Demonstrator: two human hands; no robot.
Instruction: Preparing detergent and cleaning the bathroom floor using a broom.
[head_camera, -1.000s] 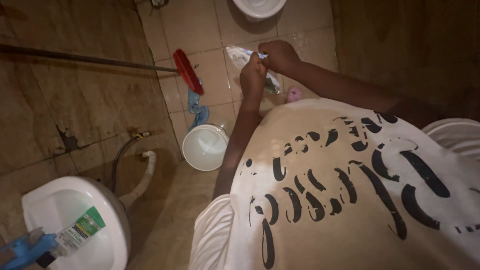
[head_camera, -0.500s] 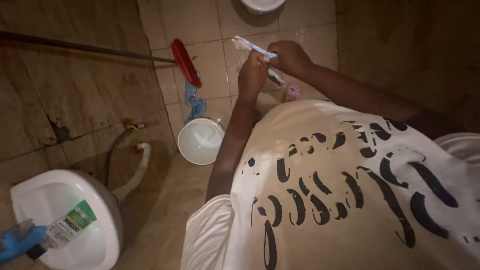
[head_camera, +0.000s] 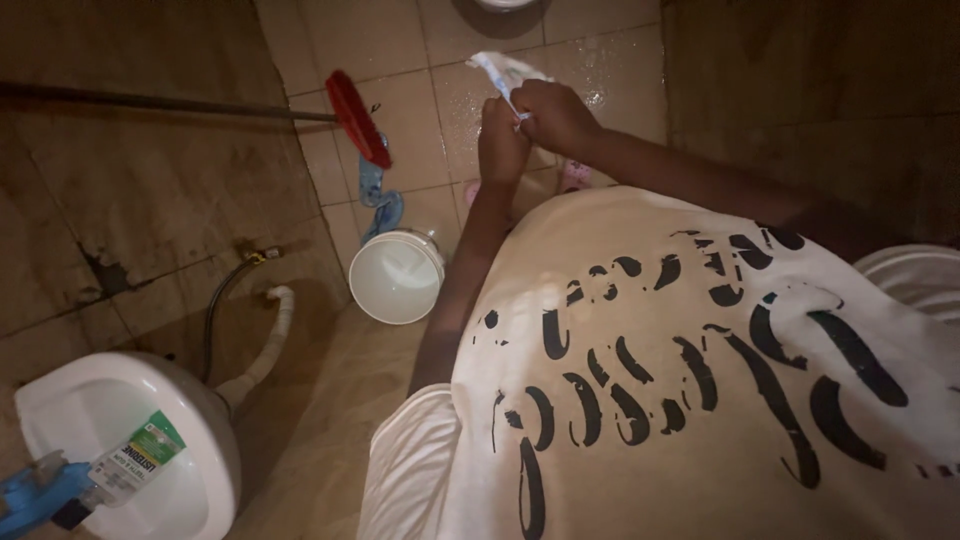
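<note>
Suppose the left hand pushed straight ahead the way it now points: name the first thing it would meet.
Most likely the crumpled white packet pinched between the left hand and right hand; beyond it, only wet tiled floor, though depth is unclear.

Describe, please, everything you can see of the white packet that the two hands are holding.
The white packet looks like thin, crinkled plastic or foil, pale with a bluish stripe. It sticks up and to the left from between the hands, above the wet tiled floor. The left hand and the right hand both pinch its lower end, close together, which hides that part. Whether it is open or sealed cannot be told, and its contents are not visible.
</note>
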